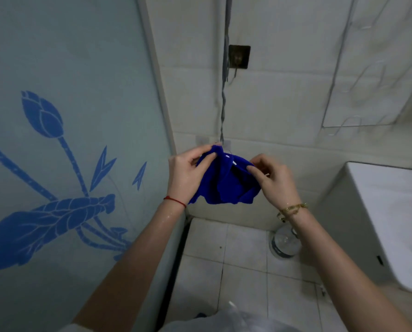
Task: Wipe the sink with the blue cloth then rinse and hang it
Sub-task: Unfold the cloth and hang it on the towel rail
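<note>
The fingers of the left hand (188, 173) curl around the upper left edge of the blue cloth (226, 182), the thumb pressing the fabric against the forefinger so that the top corner bunches above the knuckles. Opposite them, the fingers of the right hand (275, 179) pinch the cloth's upper right edge, fingertips bent inward and the thumb underneath. Both hands are raised in front of the body, backs toward the camera, with the cloth stretched between them and its lower part hanging loose below the fingers in crumpled folds. Just above the left fingertips, where the cloth peaks, a small pale hook plate (225, 143) sits on the tiled wall (284, 97); whether the cloth touches it cannot be told. A thin grey cord (223, 111) runs up the wall from that spot. Both forearms reach up and forward, wrists slightly bent; a red string (175, 201) circles the left wrist and a gold bracelet (292, 209) the right, and the skin looks wet. To the left of the hands stands a frosted panel with a blue flower pattern (63, 164). Well to the right of the fingers and lower is the white sink (392, 212), and below the hands lies the tiled floor (236, 271).
</note>
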A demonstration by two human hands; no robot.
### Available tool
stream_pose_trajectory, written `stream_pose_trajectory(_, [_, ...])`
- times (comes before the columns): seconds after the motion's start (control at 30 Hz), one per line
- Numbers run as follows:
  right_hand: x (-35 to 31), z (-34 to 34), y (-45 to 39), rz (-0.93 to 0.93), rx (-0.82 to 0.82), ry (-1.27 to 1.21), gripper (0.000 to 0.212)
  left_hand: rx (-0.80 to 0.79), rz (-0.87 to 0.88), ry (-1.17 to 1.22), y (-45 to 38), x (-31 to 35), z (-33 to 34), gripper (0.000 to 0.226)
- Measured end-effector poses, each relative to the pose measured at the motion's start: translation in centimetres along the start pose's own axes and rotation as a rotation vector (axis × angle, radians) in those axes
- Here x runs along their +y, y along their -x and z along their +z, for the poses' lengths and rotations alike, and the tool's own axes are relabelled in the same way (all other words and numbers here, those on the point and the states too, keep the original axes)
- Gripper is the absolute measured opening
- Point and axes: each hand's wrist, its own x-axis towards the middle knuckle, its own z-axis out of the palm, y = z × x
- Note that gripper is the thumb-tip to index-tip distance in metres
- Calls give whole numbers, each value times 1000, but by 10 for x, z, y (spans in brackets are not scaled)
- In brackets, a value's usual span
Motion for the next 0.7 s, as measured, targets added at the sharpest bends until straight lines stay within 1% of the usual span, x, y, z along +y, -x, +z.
stream_pose_trajectory(0.1, [-4,-6,-6,76,79,-19,10,-32,96,-17,-14,0,-7,18])
stream_pose_trajectory(0.17, [-7,-11,-10,121,118,-3,10,-74,125,-21,-23,1,-9,17])
stream_pose_trajectory(0.23, [-11,-14,-12,155,166,27,8,-75,64,20,-26,3,-6,14])
stream_pose_trajectory(0.3, [-16,-16,-14,199,237,43,7,-20,15,65,-31,3,-3,11])
stream_pose_trajectory(0.33, [-18,-18,-15,217,271,53,7,10,19,71,-34,3,-3,11])
stream_pose_trajectory(0.4, [-20,-22,-17,237,314,64,6,11,37,80,-41,5,-4,9])
stream_pose_trajectory(0.5, [-21,-27,-18,213,345,90,9,-17,59,77,-51,9,-6,8])
stream_pose_trajectory(0.6, [-18,-33,-21,140,378,184,10,-28,89,77,-62,12,-5,8])
stream_pose_trajectory(0.7, [-14,-39,-26,60,358,305,9,-56,109,96,-73,17,-3,10])
